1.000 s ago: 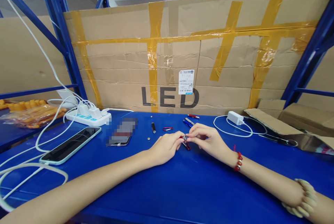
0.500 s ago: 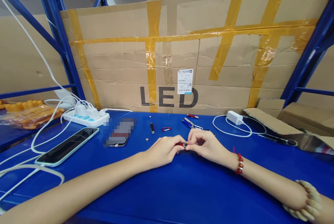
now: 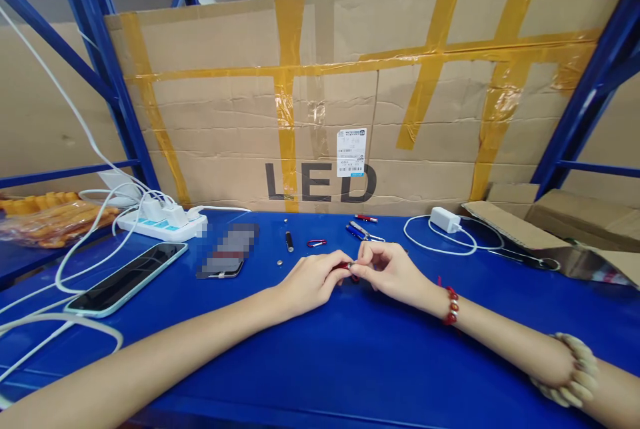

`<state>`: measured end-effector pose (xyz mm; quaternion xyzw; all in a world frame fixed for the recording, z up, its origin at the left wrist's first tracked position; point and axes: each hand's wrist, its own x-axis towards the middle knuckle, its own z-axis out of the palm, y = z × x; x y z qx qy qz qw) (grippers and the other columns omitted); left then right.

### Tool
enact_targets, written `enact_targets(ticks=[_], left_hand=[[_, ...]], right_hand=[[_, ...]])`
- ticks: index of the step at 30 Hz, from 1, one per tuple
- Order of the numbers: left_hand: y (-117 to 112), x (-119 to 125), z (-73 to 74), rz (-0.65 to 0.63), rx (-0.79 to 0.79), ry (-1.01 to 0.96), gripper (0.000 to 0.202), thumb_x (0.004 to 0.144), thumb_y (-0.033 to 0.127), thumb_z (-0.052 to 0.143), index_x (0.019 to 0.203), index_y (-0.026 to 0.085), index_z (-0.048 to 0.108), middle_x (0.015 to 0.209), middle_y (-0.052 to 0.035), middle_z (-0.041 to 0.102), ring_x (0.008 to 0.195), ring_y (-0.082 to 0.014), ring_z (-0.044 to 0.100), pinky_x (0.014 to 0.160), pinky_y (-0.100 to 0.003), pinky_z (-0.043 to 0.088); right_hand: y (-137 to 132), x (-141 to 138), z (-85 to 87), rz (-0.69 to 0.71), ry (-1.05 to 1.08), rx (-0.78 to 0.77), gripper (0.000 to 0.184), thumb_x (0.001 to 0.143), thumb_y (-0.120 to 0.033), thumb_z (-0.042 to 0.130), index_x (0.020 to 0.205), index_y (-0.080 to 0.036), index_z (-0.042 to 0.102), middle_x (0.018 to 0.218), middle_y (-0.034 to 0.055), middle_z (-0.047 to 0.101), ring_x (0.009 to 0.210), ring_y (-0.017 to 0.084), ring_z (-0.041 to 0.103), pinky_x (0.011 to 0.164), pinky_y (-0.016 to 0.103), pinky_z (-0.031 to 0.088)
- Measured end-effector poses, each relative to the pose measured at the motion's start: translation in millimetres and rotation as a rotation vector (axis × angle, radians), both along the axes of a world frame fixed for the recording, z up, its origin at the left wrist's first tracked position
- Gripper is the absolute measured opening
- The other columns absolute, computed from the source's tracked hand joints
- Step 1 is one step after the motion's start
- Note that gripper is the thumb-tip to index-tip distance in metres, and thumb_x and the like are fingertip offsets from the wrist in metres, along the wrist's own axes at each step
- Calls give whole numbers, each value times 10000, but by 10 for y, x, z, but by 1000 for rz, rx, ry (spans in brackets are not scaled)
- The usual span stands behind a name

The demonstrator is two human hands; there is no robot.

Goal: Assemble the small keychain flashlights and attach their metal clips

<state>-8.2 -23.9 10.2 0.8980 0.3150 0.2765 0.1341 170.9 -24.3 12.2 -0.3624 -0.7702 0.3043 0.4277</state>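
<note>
My left hand and my right hand meet at the middle of the blue table. Both pinch a small red cylinder with a silver end, held between their fingertips just above the table. My right wrist carries a red bead bracelet. Behind the hands lie a small black cylinder, a red carabiner clip, a tiny silver disc, and red and blue pen-like pieces.
A phone lies at the left with white cables and a power strip. A white charger and cardboard boxes sit at the right. A taped cardboard sheet marked LED stands behind. Orange packets rest far left.
Both hands stay pinched on the small red piece, with slight finger shifts; the red clip loop hanging under it is no longer visible. The view has tilted slightly.
</note>
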Motion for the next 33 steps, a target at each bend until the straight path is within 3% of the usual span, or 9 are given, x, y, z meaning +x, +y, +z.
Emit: enact_targets(ticks=[7,21,25,29,33], left_hand=[[-13,19,37,34,0,-7,186,903,229,347,968,201,518,758,8,616,704,-131,589,650,-206,417],[-32,57,73,174,24,135,205,916,250,308,960,224,506,787,8,620,722,-152,593,613,-217,403],[-13,65,52,270,53,149,212,924,274,288,939,231,495,829,5,635,745,-168,607,597,-229,389],[19,65,26,401,29,154,211,929,294,269,913,234,471,783,8,635,700,-182,612,536,-230,346],[31,67,21,405,-7,136,219,932,290,257,846,222,446,766,11,622,662,-167,599,512,-220,321]], right_hand=[[30,-17,-29,12,61,-127,331,724,-425,603,630,-184,396,550,-21,548,353,54,442,341,171,317],[80,9,-90,15,59,-180,321,729,-433,612,664,-177,429,559,-35,562,351,40,438,340,154,297],[71,7,-67,-48,-30,-105,257,776,-421,558,773,-163,554,624,-8,595,405,60,482,393,179,370],[61,28,-61,-199,-203,81,256,751,-389,586,915,-196,621,785,16,637,502,90,547,503,224,441],[67,59,-85,-252,-337,195,248,708,-361,632,924,-239,641,828,-2,630,504,88,538,508,229,438]])
